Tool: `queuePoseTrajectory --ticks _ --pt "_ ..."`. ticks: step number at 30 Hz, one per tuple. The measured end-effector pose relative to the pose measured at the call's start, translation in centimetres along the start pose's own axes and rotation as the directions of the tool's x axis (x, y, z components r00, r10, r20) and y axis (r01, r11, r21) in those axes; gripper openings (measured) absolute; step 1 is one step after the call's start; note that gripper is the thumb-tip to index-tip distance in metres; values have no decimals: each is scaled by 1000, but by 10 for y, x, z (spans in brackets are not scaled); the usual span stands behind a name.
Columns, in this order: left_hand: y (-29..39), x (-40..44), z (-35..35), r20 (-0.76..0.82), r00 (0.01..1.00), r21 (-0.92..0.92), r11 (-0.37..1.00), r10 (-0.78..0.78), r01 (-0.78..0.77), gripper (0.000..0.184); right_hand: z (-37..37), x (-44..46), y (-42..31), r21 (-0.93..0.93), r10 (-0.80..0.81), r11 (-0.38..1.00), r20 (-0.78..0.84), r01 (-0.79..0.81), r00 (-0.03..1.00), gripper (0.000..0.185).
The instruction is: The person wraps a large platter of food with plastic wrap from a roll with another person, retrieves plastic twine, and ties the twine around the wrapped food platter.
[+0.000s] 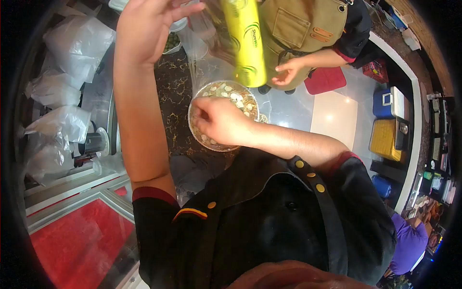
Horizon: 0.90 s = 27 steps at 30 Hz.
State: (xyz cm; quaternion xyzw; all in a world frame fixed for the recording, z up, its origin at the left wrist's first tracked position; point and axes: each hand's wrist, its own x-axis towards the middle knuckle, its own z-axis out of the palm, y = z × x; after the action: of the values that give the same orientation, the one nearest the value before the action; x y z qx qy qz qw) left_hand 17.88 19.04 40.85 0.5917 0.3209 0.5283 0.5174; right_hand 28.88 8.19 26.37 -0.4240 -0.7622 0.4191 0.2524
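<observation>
A round foil tray of food topped with pale slices stands on the dark marbled counter. My right hand is over its left side, fingers curled and closed on clear cling film at the rim. The film stretches from there up towards the top of the view. My left hand is raised at the top left, its thumb stretched to the right; its other fingers are mostly cut off. A yellow-green roll, blurred, hangs in the air above the tray; what holds it is out of view.
Facing me, a co-worker in a tan apron has one open hand beside the roll. Clear plastic bags hang at left. Lidded tubs stand behind my left forearm. A blue cooler and yellow crate are at right.
</observation>
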Motion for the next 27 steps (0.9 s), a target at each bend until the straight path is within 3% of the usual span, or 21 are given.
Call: queuePoseTrajectory --ticks 1,2,3,4,6,9,10,11,13,14,15,16,17,19,23,25,26,27 --pt "12 -13 20 -67 997 229 973 46 -29 12 1 3 -6 122 -65 990 -24 67 998 26" --pt "16 -28 32 57 998 395 918 16 -37 11 5 6 -11 239 -127 961 -56 136 990 26" --pt "19 -42 43 171 985 547 834 -37 -64 12 21 13 -7 238 -133 961 -54 142 990 26" --pt "10 -53 54 388 905 643 653 174 -401 12 46 21 6 791 -37 611 -2 25 999 29" --pt "-9 -80 84 635 717 620 362 289 -696 15 59 26 13 994 2 -9 106 -106 994 34" --pt "-20 -121 110 748 546 530 155 377 -834 19 47 17 14 918 -122 381 -63 105 991 44" --pt "-19 -134 111 710 484 477 157 512 -865 25 45 13 13 971 -44 233 -53 62 998 45" --pt "-22 -142 97 613 515 451 269 599 -851 25 41 11 13 971 -42 230 -57 65 997 45" --pt "-45 -154 48 337 763 457 612 552 -645 26 31 4 12 978 37 -197 83 -74 996 47" --pt "-66 -158 20 122 926 444 815 358 -373 27 36 2 19 998 31 49 -27 25 999 37" --pt "-91 -160 -5 -71 997 276 961 26 -5 29 37 0 23 998 41 43 -42 40 998 37" --pt "-116 -162 -24 -138 951 -49 961 -276 272 31 38 -3 26 1000 48 4 -31 31 998 38" --pt "-138 -162 -34 -82 863 -358 823 -498 441 34 39 -7 28 999 51 -33 -16 17 999 39" --pt "-173 -156 -30 120 755 -677 503 -645 537 39 36 -11 29 998 84 -54 -4 8 996 40" --pt "-193 -146 -23 290 748 -867 167 -597 469 29 31 -22 38 999 76 54 4 -8 997 35" --pt "-168 -136 -20 76 725 -577 563 -684 592 19 24 -27 42 999 -22 27 -23 24 999 36" --pt "-167 -133 -16 -91 731 -616 615 -676 492 13 18 -31 47 999 -21 30 -26 27 999 36" --pt "-164 -133 -15 -86 732 -613 615 -676 496 13 10 -38 53 988 46 140 58 -64 997 33"
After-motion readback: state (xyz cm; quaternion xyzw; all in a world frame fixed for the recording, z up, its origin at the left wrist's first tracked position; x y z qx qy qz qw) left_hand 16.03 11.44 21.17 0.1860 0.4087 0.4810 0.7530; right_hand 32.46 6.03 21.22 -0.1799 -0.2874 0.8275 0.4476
